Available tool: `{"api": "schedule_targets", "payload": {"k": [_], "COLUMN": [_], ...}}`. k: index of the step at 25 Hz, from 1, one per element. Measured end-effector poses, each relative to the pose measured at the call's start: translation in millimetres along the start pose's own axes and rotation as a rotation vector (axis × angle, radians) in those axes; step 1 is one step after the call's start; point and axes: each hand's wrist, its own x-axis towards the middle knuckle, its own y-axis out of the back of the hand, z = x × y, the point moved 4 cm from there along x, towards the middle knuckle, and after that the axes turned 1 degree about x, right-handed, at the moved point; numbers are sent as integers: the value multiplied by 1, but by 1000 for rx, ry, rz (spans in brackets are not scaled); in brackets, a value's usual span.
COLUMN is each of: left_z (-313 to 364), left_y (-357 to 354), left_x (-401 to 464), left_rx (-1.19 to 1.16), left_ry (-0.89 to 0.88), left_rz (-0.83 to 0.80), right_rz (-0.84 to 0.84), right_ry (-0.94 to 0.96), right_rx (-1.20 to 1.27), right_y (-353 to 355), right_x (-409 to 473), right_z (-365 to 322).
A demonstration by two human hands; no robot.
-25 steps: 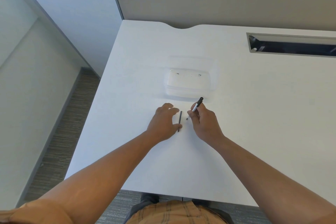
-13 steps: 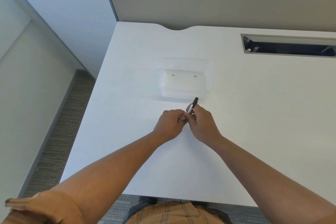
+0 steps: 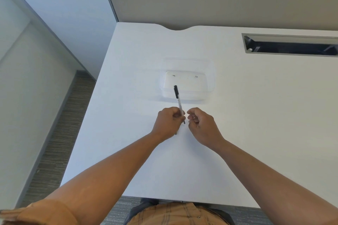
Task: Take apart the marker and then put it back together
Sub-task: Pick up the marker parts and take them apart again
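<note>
Hands mid-frame: left hand (image 3: 169, 121) grips marker (image 3: 179, 103), right hand (image 3: 199, 124) loosely curled, apparently empty; reassembly stage unclear.

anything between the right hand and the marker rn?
Nothing visible. The left hand grips the marker; the right hand sits just beside it, fingers curled, with only bare desk between them.
</note>
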Motion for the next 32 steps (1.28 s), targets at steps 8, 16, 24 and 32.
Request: {"api": "schedule_targets", "payload": {"k": [8, 16, 24, 32], "left_z": [-11, -2, 23, 16], "left_y": [4, 7, 22, 28], "left_x": [-1, -11, -23, -12], "left_rx": [-391, -492, 932, 1023], "left_ry": [135, 217, -784, -806], "left_rz": [-111, -169, 175, 82], "right_rz": [9, 16, -10, -46], "right_ry": [24, 13, 46, 96], "right_rx": [20, 40, -133, -189], "right_y": [-8, -8, -5, -2], "right_x": [1, 1, 0, -5], "right_z": [-1, -2, -7, -13]}}
